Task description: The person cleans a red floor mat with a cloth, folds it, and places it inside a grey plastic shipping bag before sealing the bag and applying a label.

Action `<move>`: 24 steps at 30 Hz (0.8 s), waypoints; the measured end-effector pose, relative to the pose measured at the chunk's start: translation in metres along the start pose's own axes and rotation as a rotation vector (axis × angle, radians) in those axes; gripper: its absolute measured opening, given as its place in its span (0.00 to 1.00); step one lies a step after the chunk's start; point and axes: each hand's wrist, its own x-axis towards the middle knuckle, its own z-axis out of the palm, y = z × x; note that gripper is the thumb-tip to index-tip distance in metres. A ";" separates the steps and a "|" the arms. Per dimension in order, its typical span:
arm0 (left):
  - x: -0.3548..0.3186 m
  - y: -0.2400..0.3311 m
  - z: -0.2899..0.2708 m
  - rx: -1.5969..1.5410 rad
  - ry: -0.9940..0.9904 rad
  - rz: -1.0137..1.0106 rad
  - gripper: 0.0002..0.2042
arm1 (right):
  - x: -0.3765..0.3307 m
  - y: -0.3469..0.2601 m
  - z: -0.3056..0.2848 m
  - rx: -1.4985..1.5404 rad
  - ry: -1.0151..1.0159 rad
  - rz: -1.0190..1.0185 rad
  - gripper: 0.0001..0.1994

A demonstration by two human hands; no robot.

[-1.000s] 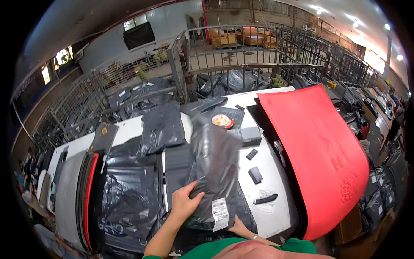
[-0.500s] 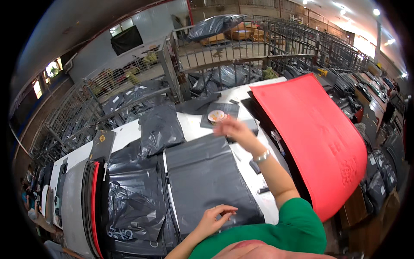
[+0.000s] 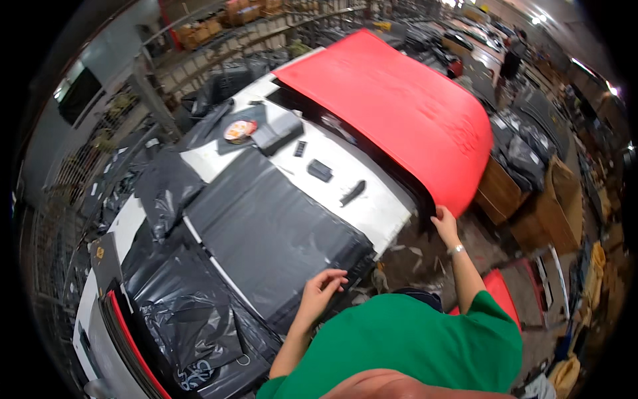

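Single head-worn fisheye view, looking steeply down and forward over the person's green-sleeved chest onto the white counter (image 3: 372, 206). Close range: counter fills centre, red sheet (image 3: 399, 106) upper right, wire racks bending along the rim. No second view to overlap.

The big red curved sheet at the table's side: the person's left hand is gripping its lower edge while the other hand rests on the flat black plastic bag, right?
Not quite. In the head view it is the right hand that touches the lower edge of the big red curved sheet. The left hand is the one at the near edge of the flat black plastic bag.
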 end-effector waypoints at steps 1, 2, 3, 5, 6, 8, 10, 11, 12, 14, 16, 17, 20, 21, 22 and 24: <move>0.005 0.003 0.012 0.009 -0.016 0.006 0.09 | 0.003 0.006 -0.009 -0.164 0.010 0.033 0.24; 0.010 0.004 0.026 0.021 -0.056 0.005 0.09 | 0.005 0.030 -0.014 -0.271 0.060 -0.022 0.31; 0.013 0.009 0.038 0.040 -0.066 -0.012 0.09 | 0.009 0.037 -0.015 -0.319 0.049 0.042 0.35; 0.021 0.010 0.062 0.080 -0.085 -0.039 0.09 | 0.008 0.043 -0.010 -0.439 0.006 0.123 0.41; 0.025 0.011 0.074 0.103 -0.073 -0.057 0.09 | 0.009 0.044 -0.005 -0.507 -0.030 0.130 0.43; 0.037 0.006 0.100 0.132 -0.052 -0.086 0.09 | 0.011 0.055 0.002 -0.594 -0.095 0.091 0.49; 0.051 -0.015 0.125 0.127 -0.028 -0.122 0.09 | 0.007 0.073 0.006 -0.632 -0.034 -0.061 0.49; 0.059 -0.022 0.142 0.102 -0.014 -0.134 0.09 | 0.007 0.080 0.005 -0.620 -0.026 -0.107 0.48; 0.067 -0.025 0.158 0.081 -0.003 -0.158 0.09 | 0.003 0.086 0.002 -0.604 -0.026 -0.141 0.48; 0.081 -0.030 0.195 0.087 0.007 -0.232 0.10 | 0.002 0.087 -0.003 -0.534 -0.048 -0.186 0.44; 0.097 -0.033 0.227 0.076 -0.002 -0.232 0.10 | 0.007 0.096 -0.017 -0.460 -0.112 -0.304 0.40; 0.100 -0.033 0.237 0.087 -0.006 -0.273 0.10 | 0.004 0.099 -0.026 -0.447 -0.180 -0.357 0.38; 0.122 -0.029 0.259 0.119 -0.036 -0.318 0.11 | 0.013 0.122 -0.053 -0.300 -0.151 -0.457 0.19; 0.126 -0.026 0.262 0.138 -0.036 -0.312 0.11 | 0.016 0.129 -0.061 -0.220 -0.194 -0.443 0.15; 0.133 -0.025 0.262 0.160 -0.043 -0.306 0.11 | 0.020 0.135 -0.071 -0.142 -0.233 -0.422 0.12; 0.147 -0.023 0.259 0.185 -0.052 -0.291 0.11 | 0.030 0.132 -0.084 -0.017 -0.269 -0.391 0.08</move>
